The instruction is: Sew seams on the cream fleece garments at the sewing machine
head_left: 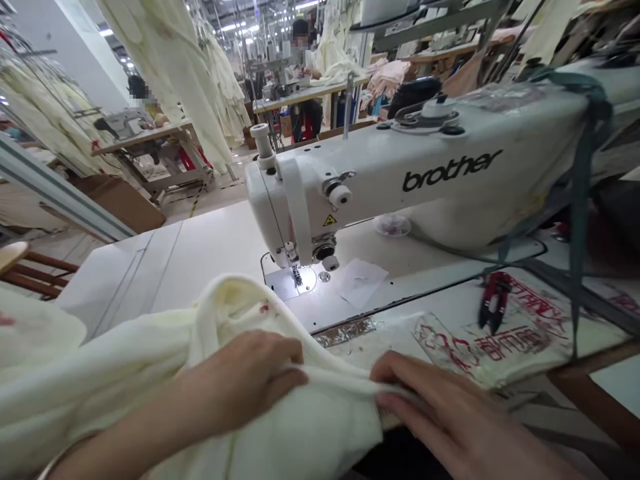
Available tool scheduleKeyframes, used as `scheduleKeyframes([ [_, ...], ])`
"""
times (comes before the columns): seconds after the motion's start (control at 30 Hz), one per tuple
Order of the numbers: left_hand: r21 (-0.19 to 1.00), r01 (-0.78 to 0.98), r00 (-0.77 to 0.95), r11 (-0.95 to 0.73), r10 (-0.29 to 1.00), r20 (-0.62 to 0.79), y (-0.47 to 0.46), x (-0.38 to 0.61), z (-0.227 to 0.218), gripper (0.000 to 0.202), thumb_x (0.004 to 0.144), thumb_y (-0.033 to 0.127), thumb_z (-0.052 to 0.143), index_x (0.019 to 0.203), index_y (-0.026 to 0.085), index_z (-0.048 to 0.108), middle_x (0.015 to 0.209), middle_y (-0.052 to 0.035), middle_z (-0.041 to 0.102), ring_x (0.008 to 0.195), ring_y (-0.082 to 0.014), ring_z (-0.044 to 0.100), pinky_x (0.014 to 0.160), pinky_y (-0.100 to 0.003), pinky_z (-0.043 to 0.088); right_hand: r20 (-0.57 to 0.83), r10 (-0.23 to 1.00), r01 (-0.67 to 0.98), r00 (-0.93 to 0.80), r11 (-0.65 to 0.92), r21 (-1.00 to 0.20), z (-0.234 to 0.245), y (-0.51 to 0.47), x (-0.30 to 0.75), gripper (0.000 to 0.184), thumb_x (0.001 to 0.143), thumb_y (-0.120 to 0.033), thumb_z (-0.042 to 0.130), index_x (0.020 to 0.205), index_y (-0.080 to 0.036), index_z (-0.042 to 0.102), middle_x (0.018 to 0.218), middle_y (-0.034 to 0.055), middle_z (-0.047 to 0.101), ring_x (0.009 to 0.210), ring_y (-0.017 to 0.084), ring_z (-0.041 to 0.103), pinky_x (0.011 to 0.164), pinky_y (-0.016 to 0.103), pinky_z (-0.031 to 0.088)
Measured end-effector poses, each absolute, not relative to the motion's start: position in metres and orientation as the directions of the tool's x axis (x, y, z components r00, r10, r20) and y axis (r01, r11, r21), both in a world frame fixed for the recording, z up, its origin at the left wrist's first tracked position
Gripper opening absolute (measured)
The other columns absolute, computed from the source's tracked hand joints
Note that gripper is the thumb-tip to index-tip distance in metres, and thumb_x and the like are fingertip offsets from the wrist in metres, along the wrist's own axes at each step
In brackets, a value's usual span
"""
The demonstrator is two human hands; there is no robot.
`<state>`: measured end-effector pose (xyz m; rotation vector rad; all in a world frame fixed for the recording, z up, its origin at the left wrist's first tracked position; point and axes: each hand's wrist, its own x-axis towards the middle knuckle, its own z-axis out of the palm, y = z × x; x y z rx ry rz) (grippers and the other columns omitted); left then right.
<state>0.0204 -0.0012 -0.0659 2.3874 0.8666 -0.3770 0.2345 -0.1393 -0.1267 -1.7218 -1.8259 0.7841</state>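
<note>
Cream-coloured fabric (310,427), apparently part of a garment, is bunched at the front of the sewing table and hangs over its near edge. My left hand (250,380) pinches a fold of it between thumb and fingers. Further right, my right hand (435,407) grips the same edge, so the fold runs taut between both hands. Small reddish marks show on the cloth near my left hand. Beyond the fabric stands a white Brother sewing machine (370,173). Its lit presser foot (297,276) is apart from the cloth, with bare needle plate around it.
Red-handled thread snips (494,301) lie on the right of the table (200,260). A white paper scrap (364,280) and a small clear dish (393,225) sit under the machine arm. A teal strap (580,200) hangs from the machine. Two people work at machines behind.
</note>
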Motion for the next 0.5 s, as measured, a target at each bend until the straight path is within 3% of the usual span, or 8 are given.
scheduleKeyframes([
  [0.13, 0.302, 0.68, 0.711, -0.668, 0.498, -0.496, 0.004, 0.036, -0.075, 0.019, 0.086, 0.032, 0.048, 0.079, 0.019, 0.061, 0.08, -0.002, 0.067, 0.08, -0.0205, 0.062, 0.071, -0.031, 0.042, -0.087, 0.996, 0.752, -0.033, -0.033, -0.658, -0.126, -0.118, 0.233, 0.016, 0.086, -0.016, 0.045, 0.073, -0.021, 0.051, 0.074, -0.001, 0.059, 0.069, 0.015, 0.06, 0.059, 0.024, 0.046],
  [0.23, 0.156, 0.692, 0.679, -0.705, 0.563, -0.471, -0.011, 0.051, -0.074, 0.014, 0.085, 0.027, 0.05, 0.088, 0.017, 0.06, 0.09, -0.0064, 0.064, 0.084, -0.024, 0.06, 0.073, -0.036, 0.044, -0.114, 0.993, 0.717, -0.043, -0.049, -0.696, -0.122, -0.12, 0.235, 0.014, 0.087, -0.015, 0.045, 0.076, -0.022, 0.05, 0.072, -0.003, 0.058, 0.068, 0.014, 0.058, 0.059, 0.023, 0.043],
  [0.33, 0.212, 0.569, 0.813, -0.795, 0.503, -0.295, -0.024, 0.064, -0.079, 0.022, 0.084, 0.027, 0.056, 0.103, 0.016, 0.055, 0.105, -0.0091, 0.057, 0.096, -0.0252, 0.052, 0.081, -0.04, 0.044, -0.129, 0.99, 0.751, -0.059, -0.041, -0.659, -0.123, -0.124, 0.239, 0.015, 0.086, -0.012, 0.045, 0.074, -0.021, 0.048, 0.073, -0.0023, 0.057, 0.069, 0.014, 0.056, 0.06, 0.025, 0.041],
  [0.43, 0.266, 0.447, 0.888, -0.854, 0.388, -0.246, -0.023, 0.072, -0.09, 0.026, 0.079, 0.031, 0.063, 0.096, 0.013, 0.054, 0.103, -0.01, 0.055, 0.096, -0.0253, 0.048, 0.083, -0.041, 0.043, -0.111, 0.991, 0.785, -0.072, -0.012, -0.62, -0.125, -0.124, 0.239, 0.012, 0.084, -0.01, 0.047, 0.079, -0.02, 0.049, 0.084, 0.0004, 0.055, 0.076, 0.017, 0.055, 0.064, 0.028, 0.041],
  [0.5, 0.294, 0.411, 0.905, -0.863, 0.346, -0.249, -0.018, 0.072, -0.094, 0.022, 0.079, 0.03, 0.063, 0.089, 0.013, 0.053, 0.099, -0.01, 0.055, 0.095, -0.0249, 0.048, 0.083, -0.041, 0.041, -0.089, 0.99, 0.756, -0.107, 0.023, -0.654, -0.125, -0.121, 0.238, 0.012, 0.085, -0.009, 0.047, 0.081, -0.02, 0.05, 0.091, 0.0022, 0.053, 0.083, 0.017, 0.054, 0.068, 0.029, 0.042],
])
